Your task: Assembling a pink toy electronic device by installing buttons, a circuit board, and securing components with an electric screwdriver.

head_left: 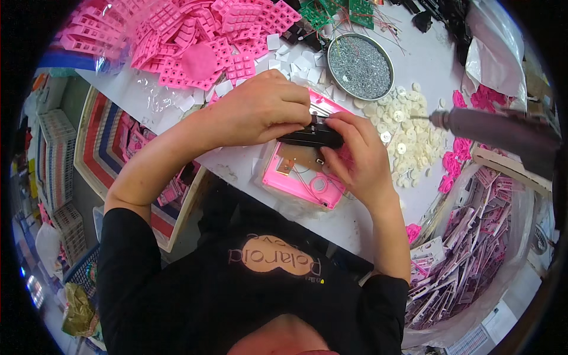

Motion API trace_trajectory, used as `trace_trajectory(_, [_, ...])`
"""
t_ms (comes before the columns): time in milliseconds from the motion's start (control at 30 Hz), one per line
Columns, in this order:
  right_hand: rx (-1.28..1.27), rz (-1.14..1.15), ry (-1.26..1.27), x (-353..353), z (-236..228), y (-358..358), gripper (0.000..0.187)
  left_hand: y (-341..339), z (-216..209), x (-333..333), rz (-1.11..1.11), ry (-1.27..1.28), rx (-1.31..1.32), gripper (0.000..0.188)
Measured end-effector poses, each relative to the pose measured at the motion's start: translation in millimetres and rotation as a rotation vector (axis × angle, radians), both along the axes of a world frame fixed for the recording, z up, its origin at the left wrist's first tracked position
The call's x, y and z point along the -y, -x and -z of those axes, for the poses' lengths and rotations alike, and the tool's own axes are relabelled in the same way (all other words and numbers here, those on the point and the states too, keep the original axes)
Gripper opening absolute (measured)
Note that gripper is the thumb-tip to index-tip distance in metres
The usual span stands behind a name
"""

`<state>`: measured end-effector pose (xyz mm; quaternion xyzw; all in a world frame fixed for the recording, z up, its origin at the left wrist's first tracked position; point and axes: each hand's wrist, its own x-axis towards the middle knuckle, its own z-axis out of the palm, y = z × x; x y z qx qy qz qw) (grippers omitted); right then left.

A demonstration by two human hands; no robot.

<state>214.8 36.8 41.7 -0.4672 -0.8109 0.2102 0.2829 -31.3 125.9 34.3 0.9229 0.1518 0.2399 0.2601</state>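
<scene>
A pink plastic housing (pixel 290 188) lies on the worktable in front of me, with a brown board, thin wires and a pink ring inside it. Over its middle I hold a black oblong plastic part (pixel 310 137). My left hand (pixel 266 106) pinches the part's upper edge, fingers curled inward. Around its right end my right hand (pixel 362 155) is closed, thumb below and fingers above. Several slim metal rods show in the housing's far end, beyond the part. My fingers hide some of the black part.
A round tin of small screws (pixel 361 66) stands behind, beside cream discs (pixel 402 133). Pink keypads (pixel 195 41) heap at the far left. A power screwdriver (pixel 497 127) juts in from the right above a bag of pink strips (pixel 467 254). Green circuit boards (pixel 361 13) lie at the back.
</scene>
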Motion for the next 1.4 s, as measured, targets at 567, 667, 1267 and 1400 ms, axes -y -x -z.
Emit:
trace_trajectory(567, [0.143, -0.096, 0.052, 1, -15, 11, 0.048, 1, -3, 29, -0.213, 0.239, -0.015, 0.011])
trace_trajectory(667, [0.190, -0.079, 0.050, 4, -16, 12, 0.049, -5, -10, 26, -0.285, 0.502, -0.043, 0.013])
trace_trajectory(1267, [0.519, 0.125, -0.051, 31, -31, 41, 0.047, -22, -19, -1, -0.181, 0.575, -0.300, 0.018])
trace_trajectory(1400, [0.400, 0.075, -0.027, 26, -30, 30, 0.045, -25, -18, 0, -0.177, 0.402, -0.298, 0.019])
